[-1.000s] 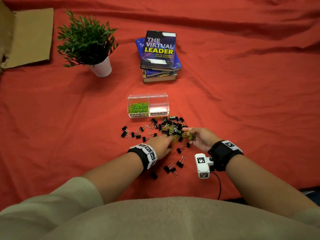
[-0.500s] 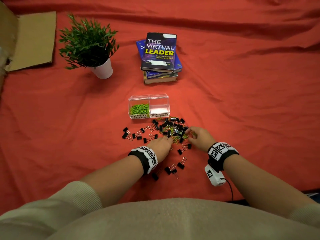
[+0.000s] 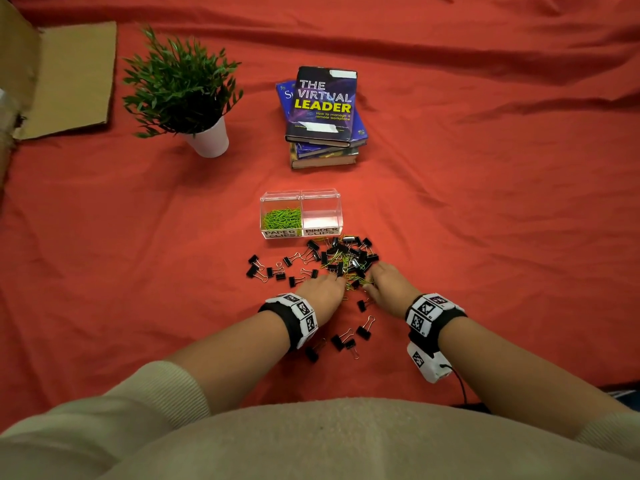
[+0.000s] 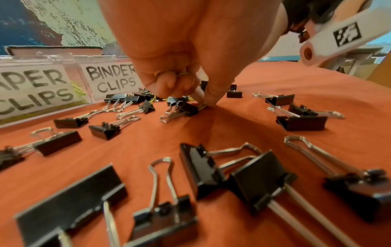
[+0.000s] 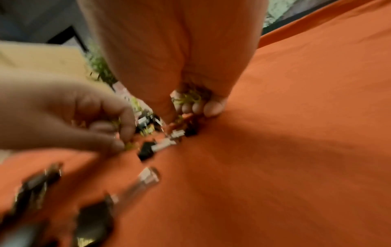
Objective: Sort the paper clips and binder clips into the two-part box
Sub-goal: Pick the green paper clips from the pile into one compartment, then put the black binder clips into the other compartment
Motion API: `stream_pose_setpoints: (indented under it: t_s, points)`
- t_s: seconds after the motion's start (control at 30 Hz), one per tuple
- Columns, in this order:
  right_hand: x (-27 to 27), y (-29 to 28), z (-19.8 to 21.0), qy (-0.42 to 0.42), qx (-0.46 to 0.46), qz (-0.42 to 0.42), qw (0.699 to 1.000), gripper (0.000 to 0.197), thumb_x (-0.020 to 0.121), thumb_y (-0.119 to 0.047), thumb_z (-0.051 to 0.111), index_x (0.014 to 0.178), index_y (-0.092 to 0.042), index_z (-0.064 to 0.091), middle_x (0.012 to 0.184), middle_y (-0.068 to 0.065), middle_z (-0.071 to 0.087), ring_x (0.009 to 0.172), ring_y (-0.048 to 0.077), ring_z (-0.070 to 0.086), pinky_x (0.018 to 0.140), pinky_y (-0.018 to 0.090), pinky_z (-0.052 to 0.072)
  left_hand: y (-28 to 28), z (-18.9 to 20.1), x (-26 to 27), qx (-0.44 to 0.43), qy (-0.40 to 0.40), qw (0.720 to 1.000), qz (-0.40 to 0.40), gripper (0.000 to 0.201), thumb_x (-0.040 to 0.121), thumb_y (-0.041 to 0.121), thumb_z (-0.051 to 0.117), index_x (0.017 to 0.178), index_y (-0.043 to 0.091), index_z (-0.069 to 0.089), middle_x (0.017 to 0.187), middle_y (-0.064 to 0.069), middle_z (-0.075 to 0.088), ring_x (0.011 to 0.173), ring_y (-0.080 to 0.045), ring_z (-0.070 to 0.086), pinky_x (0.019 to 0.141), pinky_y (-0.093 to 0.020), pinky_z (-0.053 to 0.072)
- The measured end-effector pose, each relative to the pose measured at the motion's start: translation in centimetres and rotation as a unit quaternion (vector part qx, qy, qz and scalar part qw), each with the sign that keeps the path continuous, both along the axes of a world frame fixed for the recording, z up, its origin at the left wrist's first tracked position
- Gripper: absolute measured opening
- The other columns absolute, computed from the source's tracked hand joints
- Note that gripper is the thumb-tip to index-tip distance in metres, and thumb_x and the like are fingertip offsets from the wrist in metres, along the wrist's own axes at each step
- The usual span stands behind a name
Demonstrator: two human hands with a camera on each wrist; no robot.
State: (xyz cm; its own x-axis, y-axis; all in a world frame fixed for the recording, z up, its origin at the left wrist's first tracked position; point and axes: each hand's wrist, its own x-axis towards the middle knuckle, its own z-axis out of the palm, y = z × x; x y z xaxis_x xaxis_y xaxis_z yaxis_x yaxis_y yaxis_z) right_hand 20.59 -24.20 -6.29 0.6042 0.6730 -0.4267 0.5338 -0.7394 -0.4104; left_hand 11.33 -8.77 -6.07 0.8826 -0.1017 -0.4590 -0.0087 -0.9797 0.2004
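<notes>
A clear two-part box (image 3: pixel 300 233) stands on the red cloth. Its left part, labelled PAPER CLIPS, holds green paper clips (image 3: pixel 281 218); the right part (image 3: pixel 320 216), labelled BINDER CLIPS, holds nothing. A mixed pile (image 3: pixel 343 258) of black binder clips and green paper clips lies just in front. My left hand (image 3: pixel 341 282) is at the pile's near edge, fingers curled round paper clips (image 4: pixel 160 73), finger and thumb pinching another (image 4: pixel 202 106) on the cloth. My right hand (image 3: pixel 367 284) is palm down beside it, fingers curled round green paper clips (image 5: pixel 190 97).
Loose binder clips (image 3: pixel 277 270) lie scattered left of the pile and more (image 3: pixel 349 337) between my wrists. A potted plant (image 3: pixel 183 95) and a stack of books (image 3: pixel 323 116) stand behind the box. Cardboard (image 3: pixel 65 81) lies at the far left.
My right hand has turned palm down and come in to the near edge of the pile beside the left hand. The left hand has stayed at the pile.
</notes>
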Motion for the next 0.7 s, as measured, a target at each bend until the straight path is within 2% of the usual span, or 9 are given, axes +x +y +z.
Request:
stream_pose_setpoints:
  t_s: [0.13,0.23,0.3,0.37,0.47,0.53,0.6,0.7]
  points:
    - [1.0,1.1,2.6,0.147,-0.007,-0.074,0.986,0.014,0.093,-0.029,0.053,0.09,-0.015,0.055,0.078,-0.001,0.059,0.067,0.014,0.055,0.06,0.027,0.043,-0.1,0.1,-0.2,-0.001,0.029,0.999,0.024,0.026,0.093,0.008,0.046,0.119,0.002,0.047,0.118,-0.017,0.054,0.107,-0.035,0.057,0.084,-0.044,0.049]
    - [2.5,2.3,5.3,0.242,0.056,-0.121,0.961,0.015,0.089,-0.031,0.061,0.086,-0.017,0.062,0.08,0.002,0.068,0.065,0.016,0.056,0.065,0.033,0.048,-0.2,0.2,-0.3,-0.002,0.044,0.999,0.031,0.03,0.093,0.012,0.046,0.12,0.001,0.047,0.121,-0.019,0.053,0.109,-0.037,0.056,0.087,-0.045,0.047]
    - [3.4,3.7,6.8,0.256,0.09,-0.138,0.952,0.013,0.086,-0.031,0.065,0.087,-0.018,0.064,0.085,0.006,0.07,0.067,0.016,0.055,0.067,0.034,0.047,-0.3,0.3,-0.5,0.004,0.049,0.999,0.018,0.031,0.094,0.01,0.043,0.123,-0.002,0.046,0.124,-0.02,0.051,0.112,-0.037,0.054,0.088,-0.045,0.046]
    - [4.1,5.8,7.9,0.245,0.102,-0.138,0.954,0.012,0.085,-0.031,0.066,0.089,-0.02,0.066,0.088,0.007,0.07,0.064,0.012,0.055,0.066,0.03,0.047,-0.4,0.2,-0.7,0.017,0.041,0.999,-0.004,0.031,0.094,0.007,0.043,0.123,-0.003,0.045,0.124,-0.021,0.05,0.112,-0.038,0.053,0.087,-0.045,0.047]
    - [4.7,10.1,9.0,0.213,0.108,-0.121,0.964,0.016,0.088,-0.026,0.063,0.095,-0.011,0.065,0.085,0.005,0.067,0.061,0.009,0.053,0.056,0.021,0.045,0.0,0.1,-1.5,0.0,0.039,0.999,0.004,0.033,0.091,0.009,0.048,0.123,0.0,0.045,0.123,-0.019,0.051,0.111,-0.036,0.054,0.088,-0.044,0.047]
    - [4.9,13.5,9.0,0.172,0.109,-0.097,0.974,0.012,0.09,-0.02,0.061,0.092,-0.009,0.063,0.082,0.005,0.064,0.059,0.009,0.051,0.054,0.02,0.043,0.9,0.3,-2.0,-0.046,0.041,0.997,0.053,0.032,0.091,0.012,0.047,0.121,0.002,0.046,0.122,-0.018,0.05,0.109,-0.036,0.054,0.089,-0.044,0.047]
    - [4.7,16.6,8.5,0.119,0.101,-0.075,0.985,0.007,0.09,-0.018,0.06,0.087,-0.012,0.061,0.077,0.005,0.061,0.058,0.012,0.05,0.054,0.022,0.039,2.2,0.9,-2.3,-0.1,0.037,0.988,0.115,0.03,0.089,0.014,0.046,0.117,0.002,0.046,0.119,-0.019,0.051,0.105,-0.036,0.056,0.084,-0.042,0.047]
    - [4.0,19.9,7.2,0.068,0.065,-0.053,0.994,0.007,0.09,-0.014,0.058,0.091,-0.008,0.062,0.081,0.009,0.061,0.073,0.023,0.057,0.066,0.029,0.045,4.9,1.9,-2.7,-0.159,0.005,0.968,0.196,0.026,0.088,0.011,0.049,0.113,0.002,0.047,0.11,-0.019,0.057,0.097,-0.037,0.058,0.071,-0.034,0.041]
